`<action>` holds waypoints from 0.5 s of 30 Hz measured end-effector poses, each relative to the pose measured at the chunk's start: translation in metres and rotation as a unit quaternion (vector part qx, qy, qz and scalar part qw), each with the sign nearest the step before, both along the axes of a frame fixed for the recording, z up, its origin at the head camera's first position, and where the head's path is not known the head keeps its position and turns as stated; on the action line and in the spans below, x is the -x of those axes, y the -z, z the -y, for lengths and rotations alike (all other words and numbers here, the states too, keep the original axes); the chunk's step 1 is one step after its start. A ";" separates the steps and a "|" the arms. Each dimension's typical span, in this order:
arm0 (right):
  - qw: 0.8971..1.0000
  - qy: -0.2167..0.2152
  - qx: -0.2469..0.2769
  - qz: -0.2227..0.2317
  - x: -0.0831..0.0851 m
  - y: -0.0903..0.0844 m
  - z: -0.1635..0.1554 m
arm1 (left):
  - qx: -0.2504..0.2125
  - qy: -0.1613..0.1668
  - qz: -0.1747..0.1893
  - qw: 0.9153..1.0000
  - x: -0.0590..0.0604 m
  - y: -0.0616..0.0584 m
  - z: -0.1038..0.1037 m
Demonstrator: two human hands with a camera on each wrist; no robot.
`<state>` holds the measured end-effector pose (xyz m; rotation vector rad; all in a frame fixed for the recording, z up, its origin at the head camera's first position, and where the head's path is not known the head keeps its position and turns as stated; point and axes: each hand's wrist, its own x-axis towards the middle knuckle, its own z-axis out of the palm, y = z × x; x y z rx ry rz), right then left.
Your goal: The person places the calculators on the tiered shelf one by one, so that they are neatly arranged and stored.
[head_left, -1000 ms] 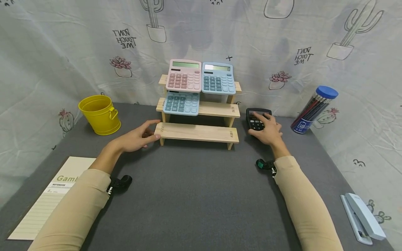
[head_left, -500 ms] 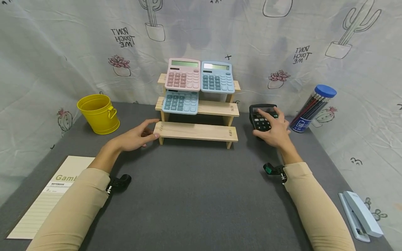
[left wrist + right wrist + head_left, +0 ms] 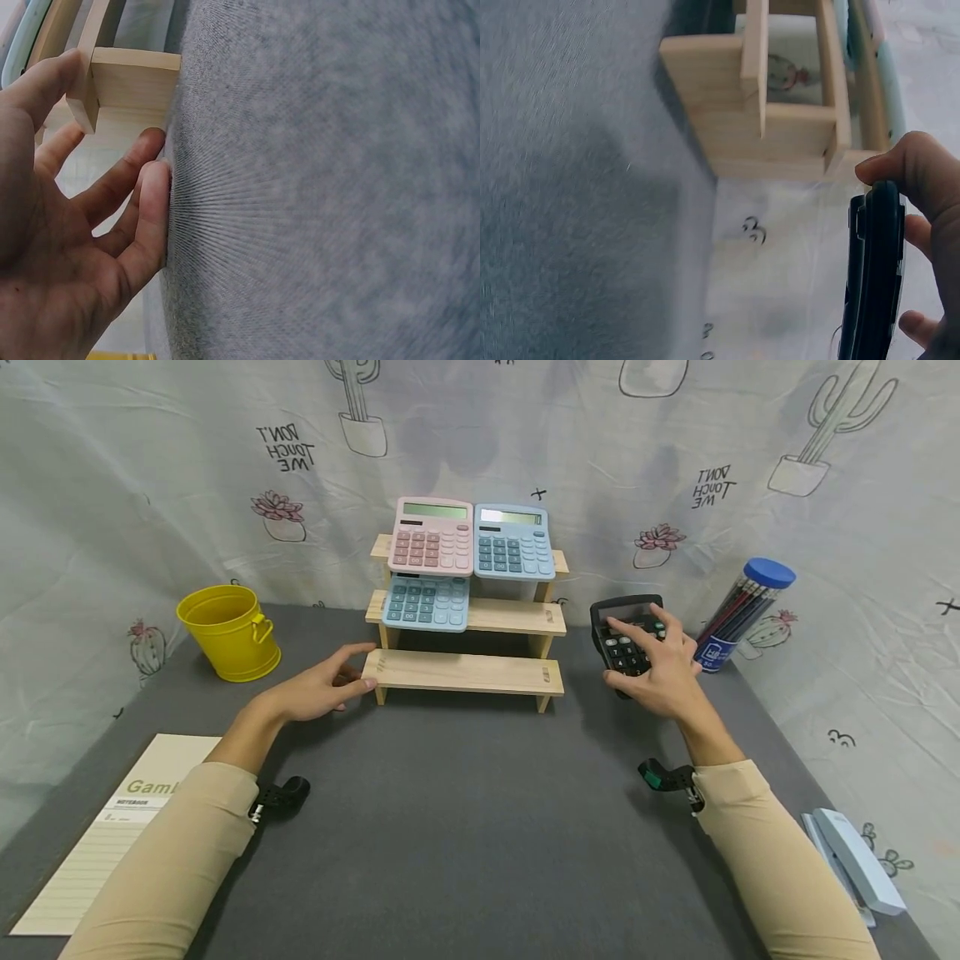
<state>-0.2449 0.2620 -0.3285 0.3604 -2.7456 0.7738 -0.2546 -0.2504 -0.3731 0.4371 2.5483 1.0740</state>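
Holding one black calculator [image 3: 627, 636] tilted off the grey mat, right hand [image 3: 660, 672] clamped round it | left hand [image 3: 318, 687] relaxed, fingers touching the three-step wooden shelf [image 3: 465, 670] | three calculators there: two blue [image 3: 425, 602], one pink [image 3: 431, 536]

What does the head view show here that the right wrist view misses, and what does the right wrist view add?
Only the head view shows the left hand touching the end of the lowest step, the three pastel calculators on the upper steps, the yellow bucket, the pencil tube and the black calculator's keypad. Only the right wrist view shows that calculator edge-on, thumb on one face and fingertips on the other. Both show the right hand gripping the black calculator beside the wooden stepped shelf.
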 end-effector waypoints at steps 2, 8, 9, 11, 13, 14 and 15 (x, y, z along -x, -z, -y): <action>1.000 -0.005 0.000 -0.002 -0.003 -0.002 0.004 | 0.000 0.002 -0.001 1.000 0.000 0.001 0.001; 1.000 -0.021 0.007 -0.015 -0.007 -0.006 0.016 | -0.006 0.004 -0.002 1.000 0.000 0.001 0.001; 1.000 -0.023 0.006 -0.019 -0.007 -0.006 0.018 | -0.007 0.004 -0.002 1.000 0.000 0.001 0.000; 0.999 -0.030 0.007 -0.025 -0.008 -0.007 0.021 | -0.006 0.004 -0.003 1.000 0.000 0.001 0.000; 0.999 -0.039 0.009 -0.030 -0.008 -0.008 0.024 | -0.004 0.003 -0.004 1.000 0.001 0.001 0.000; 0.998 -0.043 0.010 -0.033 -0.009 -0.009 0.026 | -0.002 0.003 -0.004 1.000 0.001 0.001 0.000; 0.998 -0.047 0.011 -0.034 -0.009 -0.009 0.027 | -0.001 0.003 -0.004 1.000 0.001 0.001 0.000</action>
